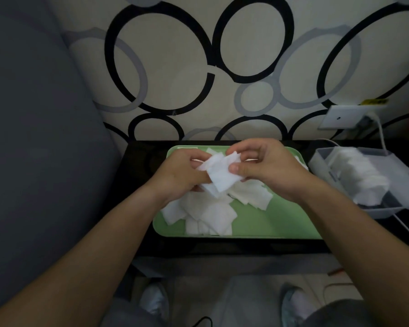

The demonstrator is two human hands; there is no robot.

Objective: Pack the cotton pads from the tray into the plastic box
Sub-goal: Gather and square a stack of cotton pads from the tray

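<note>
Presently, your left hand [180, 172] and right hand [267, 166] meet over the middle of the tray [269, 223]. Both are clamped on one small bunch of cotton pads [220, 173]. The left fingers curl round its lower left edge. The right thumb and fingers pinch its upper right corner. The bunch is fanned, not squared: its sheets overlap at differing angles. It appears to be held clear of the tray floor, between your two hands.

The governing relation is this. The plastic box [387, 210] stands at the right edge of the bench [139, 161], just beside the tray's right rim, so it lies to the right of the bunch. Your right hand is the nearer one. The box's long axis runs from the bench's far edge toward its near right corner, at a slight angle. The packed pads [359, 171] stand in a row along that axis. The near end of the row is blurred, and how much room is left cannot be told.

The loose pads [210, 213] lie heaped in the near left part of the tray, below and nearside of your hands. A few more lie toward its right rim.

In my judgement you are at the squaring stage, with the transfer not yet begun. The bunch should be aligned before it travels right, since fanned sheets are liable to slip. Much of the task is outstanding.

A white cable [380, 128] runs down behind the box.
</note>
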